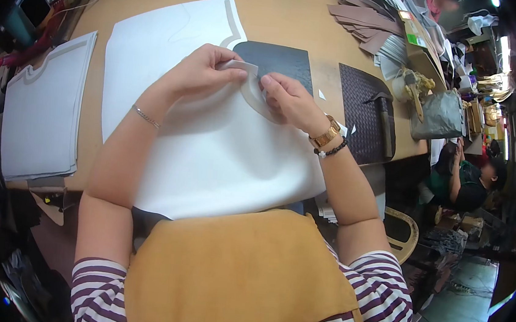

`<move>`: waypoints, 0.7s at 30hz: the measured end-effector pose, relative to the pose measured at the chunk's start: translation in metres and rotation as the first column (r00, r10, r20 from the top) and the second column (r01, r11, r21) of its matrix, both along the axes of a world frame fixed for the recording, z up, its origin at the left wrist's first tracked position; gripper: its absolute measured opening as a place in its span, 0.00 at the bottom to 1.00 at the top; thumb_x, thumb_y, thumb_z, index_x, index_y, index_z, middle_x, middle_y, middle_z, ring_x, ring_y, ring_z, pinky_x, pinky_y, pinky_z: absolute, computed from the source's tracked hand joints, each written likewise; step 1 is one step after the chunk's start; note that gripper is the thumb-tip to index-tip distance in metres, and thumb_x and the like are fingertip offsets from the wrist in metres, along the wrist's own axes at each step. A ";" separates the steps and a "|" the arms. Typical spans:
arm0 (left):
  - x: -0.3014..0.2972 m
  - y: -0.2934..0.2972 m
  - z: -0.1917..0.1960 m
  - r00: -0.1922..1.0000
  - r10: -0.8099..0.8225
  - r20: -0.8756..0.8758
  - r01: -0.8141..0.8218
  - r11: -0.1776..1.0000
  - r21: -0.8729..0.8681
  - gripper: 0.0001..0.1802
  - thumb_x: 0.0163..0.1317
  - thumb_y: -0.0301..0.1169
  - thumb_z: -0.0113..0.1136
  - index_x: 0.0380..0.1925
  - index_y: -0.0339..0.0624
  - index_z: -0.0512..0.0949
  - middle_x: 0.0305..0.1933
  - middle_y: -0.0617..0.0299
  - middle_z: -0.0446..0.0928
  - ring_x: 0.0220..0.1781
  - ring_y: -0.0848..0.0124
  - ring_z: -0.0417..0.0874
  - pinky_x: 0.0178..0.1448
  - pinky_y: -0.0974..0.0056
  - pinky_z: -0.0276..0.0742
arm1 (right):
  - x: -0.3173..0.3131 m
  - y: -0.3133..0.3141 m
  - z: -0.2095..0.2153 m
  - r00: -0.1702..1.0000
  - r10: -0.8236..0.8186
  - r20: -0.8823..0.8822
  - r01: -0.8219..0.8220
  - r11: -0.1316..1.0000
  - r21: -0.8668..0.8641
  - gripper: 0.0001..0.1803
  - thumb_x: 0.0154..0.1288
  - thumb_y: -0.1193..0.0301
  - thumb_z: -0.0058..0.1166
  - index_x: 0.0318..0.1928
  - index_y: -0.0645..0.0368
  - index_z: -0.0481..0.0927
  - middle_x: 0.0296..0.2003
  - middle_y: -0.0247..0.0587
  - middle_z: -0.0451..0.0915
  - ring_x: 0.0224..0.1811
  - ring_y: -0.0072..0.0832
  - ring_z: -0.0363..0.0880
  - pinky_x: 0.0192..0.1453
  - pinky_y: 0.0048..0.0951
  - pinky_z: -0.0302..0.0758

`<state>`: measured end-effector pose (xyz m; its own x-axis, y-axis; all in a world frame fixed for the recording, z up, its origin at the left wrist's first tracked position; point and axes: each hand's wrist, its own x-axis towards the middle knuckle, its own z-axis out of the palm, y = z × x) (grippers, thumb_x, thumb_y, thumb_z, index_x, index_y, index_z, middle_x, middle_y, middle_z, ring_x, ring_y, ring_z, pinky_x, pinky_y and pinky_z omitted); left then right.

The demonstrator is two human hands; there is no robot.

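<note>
A large white flexible sheet (226, 170) drapes from the table edge toward my apron, its far edge lifted. Along that curved far edge runs a grey strip (253, 94). My left hand (201, 73) pinches the sheet's edge between thumb and fingers, near a corner. Just to the right, my right hand (291, 102) has its thumb and fingers closed on the strip-lined edge. Beneath and beyond lies another white sheet (151, 47) with a similar grey border. A dark flat board (285, 62) lies behind my right hand.
A stack of white cut sheets (44, 115) lies at left. At right, a dark woven mat (361, 108) bears a dark-handled tool (386, 126). Beyond are brown strips (365, 23), a brush (415, 98) and a grey-wrapped container (439, 115). Another person (468, 182) is at far right.
</note>
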<state>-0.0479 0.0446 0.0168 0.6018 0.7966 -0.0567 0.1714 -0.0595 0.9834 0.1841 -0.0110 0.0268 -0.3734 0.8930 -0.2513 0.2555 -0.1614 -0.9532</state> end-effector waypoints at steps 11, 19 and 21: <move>0.003 -0.005 0.003 0.999 0.045 0.026 -0.044 0.999 -0.026 0.15 0.60 0.38 0.66 0.35 0.35 0.83 0.24 0.72 0.74 0.26 0.83 0.68 0.30 0.73 0.64 | -0.003 0.004 -0.010 1.000 0.010 -0.007 -0.009 0.993 0.120 0.20 0.76 0.55 0.46 0.41 0.61 0.79 0.25 0.22 0.70 0.27 0.13 0.64 0.32 0.20 0.66; 0.007 -0.007 0.003 0.999 0.023 0.038 -0.022 0.999 -0.030 0.13 0.61 0.35 0.65 0.37 0.35 0.84 0.26 0.71 0.76 0.27 0.83 0.70 0.32 0.74 0.67 | -0.007 0.007 -0.001 0.999 0.023 0.049 -0.029 0.992 0.126 0.21 0.77 0.55 0.45 0.38 0.61 0.79 0.24 0.24 0.70 0.27 0.14 0.65 0.32 0.21 0.66; 0.007 -0.008 0.004 0.998 0.049 0.043 -0.047 0.998 -0.043 0.11 0.62 0.33 0.67 0.39 0.35 0.84 0.28 0.73 0.78 0.29 0.86 0.70 0.33 0.76 0.67 | -0.008 0.010 -0.002 0.998 0.033 0.049 -0.040 0.989 0.140 0.21 0.77 0.56 0.44 0.37 0.61 0.78 0.24 0.24 0.70 0.27 0.14 0.65 0.31 0.21 0.66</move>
<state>-0.0408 0.0366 0.0205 0.5657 0.8221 -0.0647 0.1294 -0.0110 0.9915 0.1758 -0.0014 0.0245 -0.3971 0.9067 -0.1419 0.3035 -0.0161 -0.9527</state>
